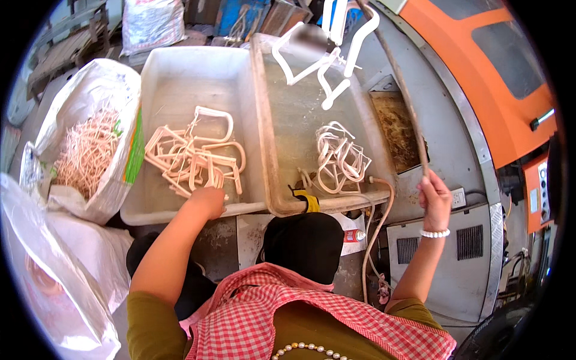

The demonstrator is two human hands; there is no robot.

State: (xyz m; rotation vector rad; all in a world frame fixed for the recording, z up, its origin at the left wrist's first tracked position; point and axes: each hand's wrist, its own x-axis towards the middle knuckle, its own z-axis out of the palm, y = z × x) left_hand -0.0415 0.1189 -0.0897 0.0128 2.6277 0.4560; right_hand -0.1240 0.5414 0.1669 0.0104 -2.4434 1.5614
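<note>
My right hand [435,191], with a bead bracelet at the wrist, is closed round the lower end of a long thin stick [403,81]. The stick slants up past the tub to the top of the view. My left hand [207,203] reaches over the near rim of the left white tub [180,66]. Its fingers are curled at the near edge of a tangled pile of pale pink bent plastic pieces [195,153], apparently round one; the fingertips are hidden. Bright white bent plastic pieces [336,60] show above the far part of the right tub [261,120]; their support is unclear.
Whitish plastic pieces [342,159] lie in the right tub's water. A hose [384,210] runs over its near corner. An open sack [90,150] of thin pink scraps stands at left. An orange machine [486,66] and grey housing [450,240] flank the right.
</note>
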